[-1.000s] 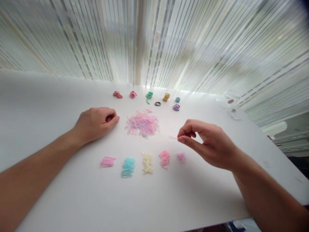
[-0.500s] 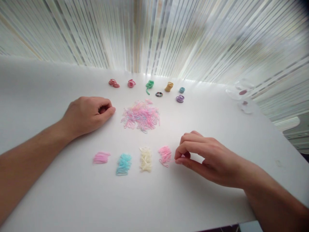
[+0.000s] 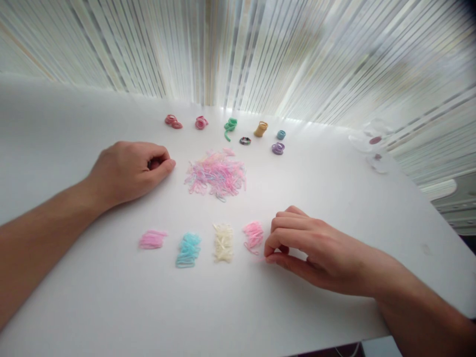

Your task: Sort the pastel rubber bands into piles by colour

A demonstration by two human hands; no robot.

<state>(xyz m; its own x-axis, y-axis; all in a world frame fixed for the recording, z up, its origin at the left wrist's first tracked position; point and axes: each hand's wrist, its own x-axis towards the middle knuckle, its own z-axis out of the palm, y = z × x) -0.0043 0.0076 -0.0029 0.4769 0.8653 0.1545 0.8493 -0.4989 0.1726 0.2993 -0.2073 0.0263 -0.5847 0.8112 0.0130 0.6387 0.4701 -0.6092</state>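
My right hand [image 3: 316,250] pinches a thin pink rubber band [image 3: 257,260] between thumb and forefinger, just above the table. Beside its fingertips lies a small heap of pink rubber bands [image 3: 253,235]. Leftward in the same row are cream rubber bands [image 3: 223,244], light blue rubber bands [image 3: 188,250] and lilac-pink rubber bands [image 3: 152,239]. My left hand [image 3: 130,171] rests on the table with fingers curled and thumb against forefinger; nothing shows in its grip. To its right is a loose mixed pile of pastel rubber bands [image 3: 216,173].
Along the back lie coiled bands: red [image 3: 173,121], rose [image 3: 201,122], green [image 3: 230,126], yellow [image 3: 261,129], blue [image 3: 281,134] and purple [image 3: 277,148]. A multicoloured ring [image 3: 245,141] lies among them. Clear plastic pieces [image 3: 377,162] stand far right, near the string curtain [image 3: 208,54].
My right hand has moved slightly down and left with the pink rubber band, to below the pink heap. My left hand keeps its pose. The view has shifted a little.
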